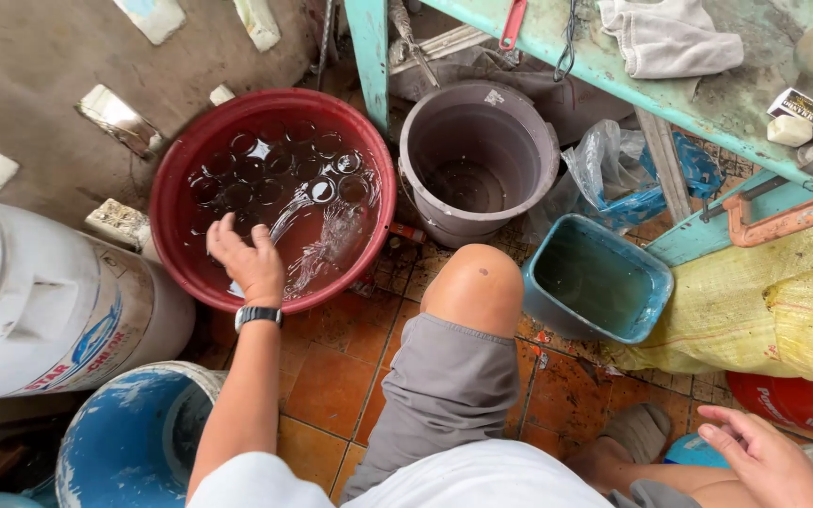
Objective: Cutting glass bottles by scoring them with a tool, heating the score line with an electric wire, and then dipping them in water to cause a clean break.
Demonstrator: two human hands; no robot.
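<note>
My left hand (247, 259) hovers over the near rim of a red basin (181, 169), fingers apart, holding nothing. The basin holds rippling water with several round dark rings lying on its bottom. A black watch sits on that wrist. My right hand (766, 457) rests low at the right near my foot, fingers loosely apart and empty. My bent knee (473, 285) is between the two hands.
A grey bucket (529, 122) stands right of the basin, a blue rectangular tub (656, 282) further right. A white drum (39, 301) and a blue-white pail (124, 433) are at left. A yellow sack (764, 310), an orange clamp (802, 212) and a green bench (632, 80) are at right.
</note>
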